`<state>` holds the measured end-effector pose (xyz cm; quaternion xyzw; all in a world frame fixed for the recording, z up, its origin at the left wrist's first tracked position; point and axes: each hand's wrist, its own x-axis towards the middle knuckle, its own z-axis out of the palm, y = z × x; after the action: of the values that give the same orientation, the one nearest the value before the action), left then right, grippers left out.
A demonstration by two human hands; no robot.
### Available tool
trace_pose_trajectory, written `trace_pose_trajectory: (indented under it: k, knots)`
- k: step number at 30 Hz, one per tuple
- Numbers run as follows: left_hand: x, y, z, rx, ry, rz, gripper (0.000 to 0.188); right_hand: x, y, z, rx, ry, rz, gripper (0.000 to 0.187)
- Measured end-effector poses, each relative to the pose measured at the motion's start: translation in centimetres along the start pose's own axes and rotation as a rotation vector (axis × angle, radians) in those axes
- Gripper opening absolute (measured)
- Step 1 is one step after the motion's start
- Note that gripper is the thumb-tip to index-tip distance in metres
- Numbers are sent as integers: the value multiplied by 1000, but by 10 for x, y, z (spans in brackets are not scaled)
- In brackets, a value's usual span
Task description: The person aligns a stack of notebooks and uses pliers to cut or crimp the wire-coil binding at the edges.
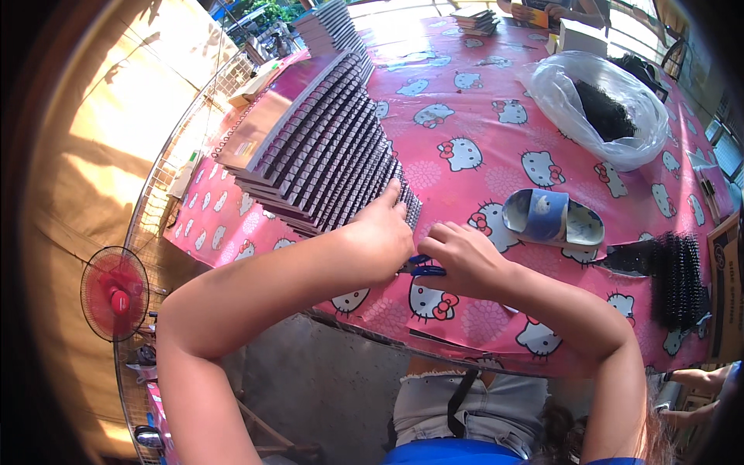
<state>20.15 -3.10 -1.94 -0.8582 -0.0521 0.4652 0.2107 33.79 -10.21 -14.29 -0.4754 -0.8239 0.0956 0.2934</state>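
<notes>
A tall, leaning stack of spiral-bound notebooks (pixel 329 143) stands at the left of the table, its black coil bindings facing me. My left hand (pixel 386 232) lies against the low near end of these coils, index finger stretched out and the other fingers partly hidden. Close beside it, my right hand (pixel 463 257) is closed around a small hand tool with blue handles (pixel 428 266), which looks like pliers or cutters. The tool's jaws are hidden behind my left hand, by the nearest notebooks.
A pink cartoon-print cloth covers the table (pixel 480 310). To the right are a blue slide sandal (pixel 552 218), a clear plastic bag of black coils (pixel 601 112), loose black coils (pixel 678 283) and a cardboard box (pixel 727 287). A red fan (pixel 116 294) stands left. Another person's hands (pixel 542 12) are across the table.
</notes>
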Motion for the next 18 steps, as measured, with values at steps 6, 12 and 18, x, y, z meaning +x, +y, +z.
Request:
trace_pose_trajectory:
  k: [6,12,18]
  knots:
    - [0,-1,-4,-9,0,2,27,26,7,-28,590,-553,531,48]
    - [6,5,4,31,-1,37,36,20,4,-23,427,-445,473,48]
    - [14,5,4,2,-79,16,34,-12,4,1,-78,74,-35,47]
